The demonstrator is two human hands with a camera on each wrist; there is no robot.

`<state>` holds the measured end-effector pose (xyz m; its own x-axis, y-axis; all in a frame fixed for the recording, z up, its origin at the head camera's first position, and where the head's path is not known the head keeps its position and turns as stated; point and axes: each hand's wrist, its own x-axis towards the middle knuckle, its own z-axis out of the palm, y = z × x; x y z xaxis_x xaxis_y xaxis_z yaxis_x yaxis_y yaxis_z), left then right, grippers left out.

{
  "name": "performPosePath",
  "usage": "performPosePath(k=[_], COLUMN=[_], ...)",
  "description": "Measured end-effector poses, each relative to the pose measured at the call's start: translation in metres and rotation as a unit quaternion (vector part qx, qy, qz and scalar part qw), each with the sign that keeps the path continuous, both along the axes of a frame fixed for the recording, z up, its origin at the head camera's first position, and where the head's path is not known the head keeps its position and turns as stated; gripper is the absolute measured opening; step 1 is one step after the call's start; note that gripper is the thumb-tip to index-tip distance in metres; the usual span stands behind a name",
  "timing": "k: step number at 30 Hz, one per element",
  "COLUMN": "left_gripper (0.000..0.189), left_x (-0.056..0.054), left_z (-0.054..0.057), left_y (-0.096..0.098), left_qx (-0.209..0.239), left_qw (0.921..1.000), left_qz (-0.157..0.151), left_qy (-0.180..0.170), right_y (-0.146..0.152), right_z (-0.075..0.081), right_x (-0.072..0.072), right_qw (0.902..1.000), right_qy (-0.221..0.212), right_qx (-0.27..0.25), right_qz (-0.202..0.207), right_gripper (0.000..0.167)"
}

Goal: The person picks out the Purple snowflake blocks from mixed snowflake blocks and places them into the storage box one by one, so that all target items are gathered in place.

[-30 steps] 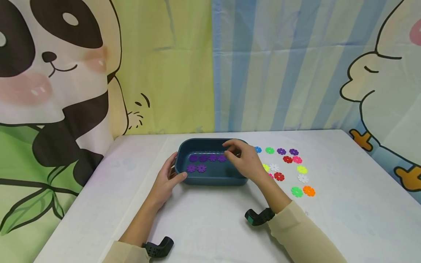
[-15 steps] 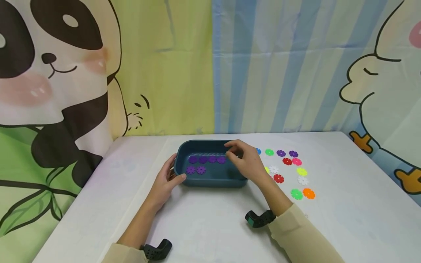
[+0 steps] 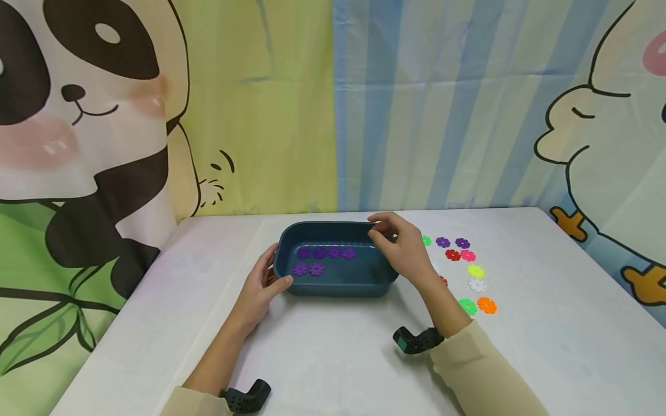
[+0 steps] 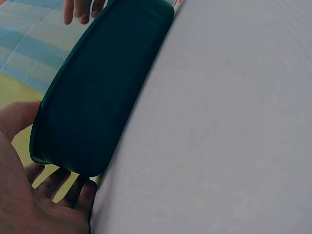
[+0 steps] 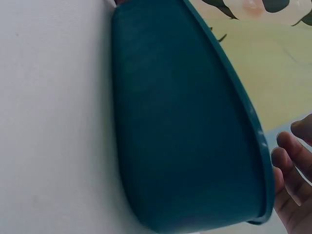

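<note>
A dark teal oblong plastic tub (image 3: 338, 289) stands on the white table. Several purple flower-shaped discs (image 3: 316, 270) lie flat inside it, in two rows toward the left. My left hand (image 3: 259, 289) grips the tub's left end, its thumb at the rim (image 4: 36, 131) and the other fingers against the outer wall. At the opposite end my right hand (image 3: 403, 245) hovers with loosely bent fingers. The right wrist view has those fingers (image 5: 290, 146) just beyond the rim, thumb apart from them, nothing visible between.
Right of the tub lie loose flower discs in several colours, among them a red disc (image 3: 453, 255), a white disc (image 3: 477, 285) and an orange disc (image 3: 487, 305). My right hand and forearm cover some of them. A patterned curtain (image 3: 291, 144) hangs behind the table (image 3: 541, 346).
My right hand has shifted right, from over the tub's right part toward its right end, covering more loose discs. My left hand keeps its grip, and the purple discs stay in place.
</note>
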<state>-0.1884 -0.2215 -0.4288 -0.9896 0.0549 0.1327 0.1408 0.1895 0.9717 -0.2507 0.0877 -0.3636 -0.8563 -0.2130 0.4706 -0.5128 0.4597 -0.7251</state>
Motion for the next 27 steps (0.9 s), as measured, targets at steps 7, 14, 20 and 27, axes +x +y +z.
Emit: performPosePath(k=[7,14,20,27], left_gripper=[0.082,0.082,0.082,0.081], left_x=[0.001,0.001,0.001,0.000], left_z=[0.000,0.000,0.000,-0.001], left_y=[0.000,0.000,0.000,0.000], left_qx=[-0.001,-0.002,0.000,0.003], left_qw=[1.0000,1.0000,1.0000,1.0000], left_qz=[-0.001,0.000,-0.002,-0.002], left_qy=[-0.001,-0.001,0.001,0.004], right_y=[0.010,0.020,0.027,0.037], right_z=[0.006,0.009,0.007,0.005], right_x=[-0.003,-0.005,-0.009,-0.012], right_qw=[0.9995,0.9980,0.9961,0.9934], right_qy=[-0.001,-0.003,0.002,-0.004], right_qx=[-0.009,-0.018,-0.025,-0.034], right_qz=[-0.031,-0.060,-0.085,-0.110], right_gripper=[0.030,0.030,0.032,0.034])
